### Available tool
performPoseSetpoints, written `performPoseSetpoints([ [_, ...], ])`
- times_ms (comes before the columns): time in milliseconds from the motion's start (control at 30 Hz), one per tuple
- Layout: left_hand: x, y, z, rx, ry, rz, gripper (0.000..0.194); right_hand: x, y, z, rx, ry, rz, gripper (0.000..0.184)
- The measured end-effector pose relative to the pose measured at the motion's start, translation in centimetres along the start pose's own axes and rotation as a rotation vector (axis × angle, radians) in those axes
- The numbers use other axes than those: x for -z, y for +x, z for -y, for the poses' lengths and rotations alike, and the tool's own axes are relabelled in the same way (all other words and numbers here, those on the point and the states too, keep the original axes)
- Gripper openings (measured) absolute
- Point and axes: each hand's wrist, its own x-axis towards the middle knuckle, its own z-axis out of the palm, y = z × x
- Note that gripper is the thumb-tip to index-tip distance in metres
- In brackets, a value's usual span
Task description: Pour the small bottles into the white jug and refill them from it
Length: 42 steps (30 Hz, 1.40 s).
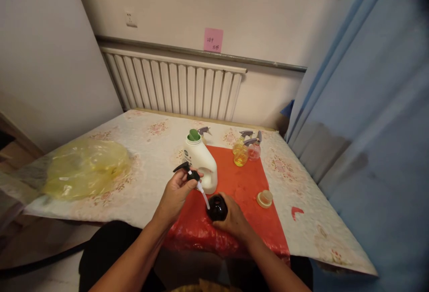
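Note:
My left hand [176, 193] is closed round the collar of a black pump dispenser top [193, 175]. Its white dip tube slants down, with the lower end beside the mouth of a black bottle [217, 209]; whether they touch I cannot tell. My right hand [233, 218] grips that bottle from its right side, and the bottle's mouth is uncovered. Just behind my left hand stands a white jug [201, 160] with a handle and a green piece [193, 135] in its neck. A pale cap [264, 198] lies right of my right hand.
A red plastic sheet [248, 180] covers the middle of the flowered tablecloth [157, 149]. Several spray bottles with grey triggers stand at the back, among them a yellow one [240, 155] and a pink one [254, 151]. A yellow plastic bag [87, 169] lies left. A blue curtain [362, 104] hangs right.

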Motion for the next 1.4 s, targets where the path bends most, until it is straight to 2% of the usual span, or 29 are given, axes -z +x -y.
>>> performPoseSetpoints([
  [167, 2.1, 0.2, 2.8, 0.089, -0.029, -0.026, 0.033, -1.5, -0.3, -2.4, -0.095, 0.042, -0.048, 0.085],
  [300, 3.9, 0.8, 4.9, 0.118, -0.049, -0.016, 0.029, -2.6, -0.8, -3.2, -0.201, 0.100, -0.122, 0.092],
  [400, 5.0, 1.6, 6.4, 0.143, -0.093, 0.017, 0.027, -3.7, -1.4, -3.3, -0.294, 0.159, -0.209, 0.095],
  [533, 6.0, 3.1, 8.4, 0.181, -0.163, 0.069, 0.028, -5.2, -1.7, -3.1, -0.362, 0.193, -0.295, 0.088],
  [767, 8.1, 5.8, 12.1, 0.270, -0.310, 0.234, 0.036, -6.6, -1.6, -3.8, -0.456, 0.071, -0.383, 0.093],
  [867, 9.2, 6.4, 14.0, 0.305, -0.388, 0.310, 0.039, -6.7, -1.6, -4.3, -0.434, -0.024, -0.361, 0.087],
  [1033, 10.4, 6.1, 16.1, 0.360, -0.539, 0.358, 0.032, -6.3, -1.6, -4.0, -0.416, -0.170, -0.371, 0.083],
  [1200, 11.0, 5.6, 16.4, 0.374, -0.586, 0.394, 0.026, -4.9, -0.8, -1.5, -0.369, -0.148, -0.311, 0.080],
  [1400, 11.1, 5.8, 16.4, 0.386, -0.594, 0.386, 0.026, -2.2, 0.6, 1.4, -0.271, -0.199, -0.293, 0.080],
])
